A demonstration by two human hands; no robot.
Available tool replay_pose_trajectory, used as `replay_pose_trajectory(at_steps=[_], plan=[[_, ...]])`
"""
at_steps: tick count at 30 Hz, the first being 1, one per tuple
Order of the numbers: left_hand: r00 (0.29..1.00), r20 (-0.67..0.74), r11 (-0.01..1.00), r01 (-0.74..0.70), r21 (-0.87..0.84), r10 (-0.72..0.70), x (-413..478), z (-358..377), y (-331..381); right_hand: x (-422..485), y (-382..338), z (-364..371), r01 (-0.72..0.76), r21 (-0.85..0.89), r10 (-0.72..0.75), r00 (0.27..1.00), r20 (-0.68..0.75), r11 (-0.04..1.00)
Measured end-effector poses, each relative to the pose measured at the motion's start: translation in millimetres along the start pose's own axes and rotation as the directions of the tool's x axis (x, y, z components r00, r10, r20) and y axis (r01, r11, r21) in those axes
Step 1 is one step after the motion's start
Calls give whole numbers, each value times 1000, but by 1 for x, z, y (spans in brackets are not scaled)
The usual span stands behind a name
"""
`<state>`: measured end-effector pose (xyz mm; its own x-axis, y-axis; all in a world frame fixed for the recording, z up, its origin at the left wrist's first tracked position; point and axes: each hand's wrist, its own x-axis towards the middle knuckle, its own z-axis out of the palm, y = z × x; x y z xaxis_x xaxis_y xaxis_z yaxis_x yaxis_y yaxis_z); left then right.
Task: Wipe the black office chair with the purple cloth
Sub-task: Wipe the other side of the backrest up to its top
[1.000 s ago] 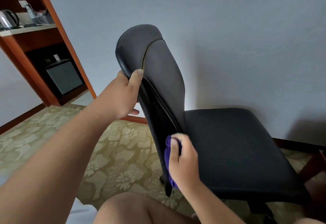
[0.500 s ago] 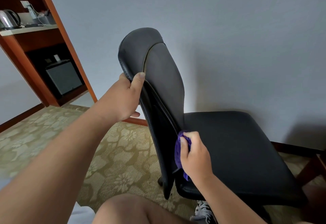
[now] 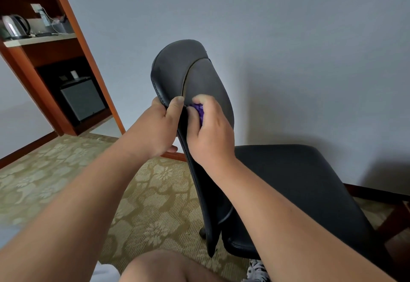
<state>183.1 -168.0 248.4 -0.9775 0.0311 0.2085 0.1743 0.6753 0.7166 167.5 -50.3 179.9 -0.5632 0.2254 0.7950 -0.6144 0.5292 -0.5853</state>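
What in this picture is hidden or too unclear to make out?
Head view: the purple cloth is mostly buried in the right hand; only a scrap shows.
Fingers of the left hand hide behind the black office chair backrest.
Its base is mostly covered by seat and forearms.
Clutter beside the kettle is too small to identify.

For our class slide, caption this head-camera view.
Left hand grips the backrest edge of the black chair while the right hand presses a purple cloth against it.

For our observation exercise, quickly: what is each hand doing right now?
Left hand: closed, gripping the edge of the chair backrest.
Right hand: closed, holding the purple cloth against the backrest.
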Motion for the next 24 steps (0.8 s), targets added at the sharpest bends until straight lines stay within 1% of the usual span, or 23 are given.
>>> replay_pose_trajectory(at_steps=[3, 7, 9, 11, 13, 15, 17, 19, 20, 24], plan=[[1000, 14, 1000, 18, -13, -18, 2, -1, -3, -15, 15, -2, 19, -8, -19, 1000, -9, 1000], [1000, 22, 1000, 20, -19, -19, 4, -2, -6, -54, 46, -7, -43, -83, 42, 999, -12, 996], [999, 37, 1000, 12, 15, -13, 4, -5, -6, -65, 54, -10, -134, -64, 133, 991, -17, 989], [996, 83, 998, 30, -54, -25, 5, -10, -7, -62, 50, -14, -257, 24, 257, 966, 13, 966], [990, 134, 986, 70, -149, -50, 5, -16, -4, -46, 37, -19, -366, 96, 360, 930, 81, 926], [987, 148, 980, 89, -175, -63, 7, -20, 1, -22, 24, -25, -421, 144, 400, 904, 154, 896], [995, 82, 977, 79, -197, -64, 11, -24, 7, 1, 10, -30, -423, 173, 385, 898, 214, 890], [998, -12, 966, 64, -249, -69, 19, -30, 15, 21, 1, -34, -400, 179, 352, 902, 250, 899], [996, -45, 967, 57, -249, -70, 23, -33, 19, 29, -3, -35, -383, 176, 331, 906, 263, 907], [992, -124, 994, 25, -104, -38, 43, -36, 38, 42, -9, -33, -352, 197, 284, 909, 305, 915]])
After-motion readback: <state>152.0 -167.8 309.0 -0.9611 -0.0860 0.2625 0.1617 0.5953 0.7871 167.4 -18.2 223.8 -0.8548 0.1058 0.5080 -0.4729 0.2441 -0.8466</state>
